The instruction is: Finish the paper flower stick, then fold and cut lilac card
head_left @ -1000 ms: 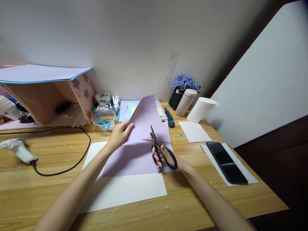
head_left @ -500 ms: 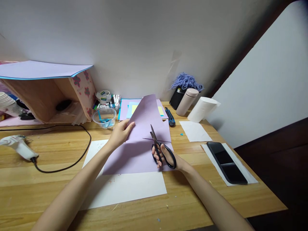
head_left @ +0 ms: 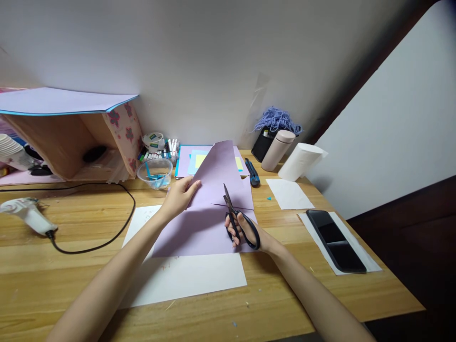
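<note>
My left hand [head_left: 180, 194] pinches the left edge of a purple sheet of paper [head_left: 221, 168], thumb on top, with the sheet's far end raised off the table. A slit runs in from the sheet's right side. My right hand [head_left: 242, 228] holds black-handled scissors [head_left: 231, 209], fingers through the loops. Their blades are parted and point away from me, by the inner part of the slit. The near part of the purple paper lies over a white sheet [head_left: 192, 278].
A glue gun [head_left: 28, 216] with a black cable lies left. Behind are an open box [head_left: 123, 137], a plastic bowl [head_left: 155, 173], markers [head_left: 171, 148] and a utility knife [head_left: 252, 173]. Right stand a flask [head_left: 278, 151] and a paper roll [head_left: 299, 162]; a phone [head_left: 335, 241] lies nearer.
Hands, scissors and purple paper stay almost as they were. The whole view has shifted very slightly.
</note>
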Motion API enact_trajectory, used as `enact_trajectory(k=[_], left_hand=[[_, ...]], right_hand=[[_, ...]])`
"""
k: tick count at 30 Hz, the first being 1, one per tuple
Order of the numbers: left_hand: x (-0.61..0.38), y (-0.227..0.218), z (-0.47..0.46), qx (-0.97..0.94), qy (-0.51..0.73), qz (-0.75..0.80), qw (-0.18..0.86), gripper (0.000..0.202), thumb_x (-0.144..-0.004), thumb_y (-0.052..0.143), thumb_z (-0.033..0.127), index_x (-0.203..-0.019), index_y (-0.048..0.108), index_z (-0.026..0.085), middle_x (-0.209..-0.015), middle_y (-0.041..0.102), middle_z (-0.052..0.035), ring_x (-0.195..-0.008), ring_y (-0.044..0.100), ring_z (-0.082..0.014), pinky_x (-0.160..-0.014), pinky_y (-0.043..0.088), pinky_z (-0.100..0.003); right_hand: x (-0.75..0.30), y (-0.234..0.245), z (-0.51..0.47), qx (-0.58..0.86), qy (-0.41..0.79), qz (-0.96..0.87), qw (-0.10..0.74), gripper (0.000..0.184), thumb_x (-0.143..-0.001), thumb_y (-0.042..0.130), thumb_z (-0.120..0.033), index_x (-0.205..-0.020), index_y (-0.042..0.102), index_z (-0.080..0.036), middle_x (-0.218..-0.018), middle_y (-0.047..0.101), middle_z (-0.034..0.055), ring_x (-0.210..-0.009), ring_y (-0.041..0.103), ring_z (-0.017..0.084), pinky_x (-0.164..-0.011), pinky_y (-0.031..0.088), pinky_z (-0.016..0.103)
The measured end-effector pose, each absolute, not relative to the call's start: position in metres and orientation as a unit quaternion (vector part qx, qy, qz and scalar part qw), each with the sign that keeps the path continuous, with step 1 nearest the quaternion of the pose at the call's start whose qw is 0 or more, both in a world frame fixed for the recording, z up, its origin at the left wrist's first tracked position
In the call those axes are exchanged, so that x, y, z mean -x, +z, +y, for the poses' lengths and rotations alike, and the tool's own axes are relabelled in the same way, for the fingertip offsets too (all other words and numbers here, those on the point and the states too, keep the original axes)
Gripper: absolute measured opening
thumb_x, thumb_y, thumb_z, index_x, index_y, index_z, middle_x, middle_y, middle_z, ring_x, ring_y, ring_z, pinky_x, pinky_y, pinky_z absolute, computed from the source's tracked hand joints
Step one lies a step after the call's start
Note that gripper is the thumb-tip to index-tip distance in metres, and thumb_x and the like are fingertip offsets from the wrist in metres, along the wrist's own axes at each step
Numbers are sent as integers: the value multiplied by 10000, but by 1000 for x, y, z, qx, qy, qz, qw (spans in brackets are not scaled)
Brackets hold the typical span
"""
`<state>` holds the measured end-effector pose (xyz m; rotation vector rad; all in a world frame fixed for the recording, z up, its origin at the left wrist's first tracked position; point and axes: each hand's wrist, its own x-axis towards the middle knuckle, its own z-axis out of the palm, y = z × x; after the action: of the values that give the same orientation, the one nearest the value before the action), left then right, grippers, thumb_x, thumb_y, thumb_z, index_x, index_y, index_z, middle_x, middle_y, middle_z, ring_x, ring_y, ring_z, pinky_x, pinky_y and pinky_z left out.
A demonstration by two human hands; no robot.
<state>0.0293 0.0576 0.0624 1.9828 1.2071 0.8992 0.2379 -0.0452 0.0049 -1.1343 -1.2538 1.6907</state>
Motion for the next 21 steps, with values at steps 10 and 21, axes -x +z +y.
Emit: enact_trajectory(k=[10, 21], left_hand=[[-28, 63, 57, -750, 342, 460, 330, 311, -839, 424, 440, -659, 451, 189, -440, 372, 75, -388, 368, -81, -410, 259, -203], [-28, 63, 58, -751, 334, 459, 338, 304, -840, 419, 439, -669, 452, 190, -427, 366, 73, -377, 371, -86, -400, 258, -207]], right_hand=[[-237, 3, -45, 438, 658, -485, 375, 633, -711, 352, -764, -864, 504, -169, -609, 436, -58, -412, 451, 53, -493, 505, 261], [-231, 5, -47, 455, 650, -476, 380, 644, -656, 374, -800, -809, 466, -182, -569, 409, -74, -379, 409, 47, -435, 475, 234]])
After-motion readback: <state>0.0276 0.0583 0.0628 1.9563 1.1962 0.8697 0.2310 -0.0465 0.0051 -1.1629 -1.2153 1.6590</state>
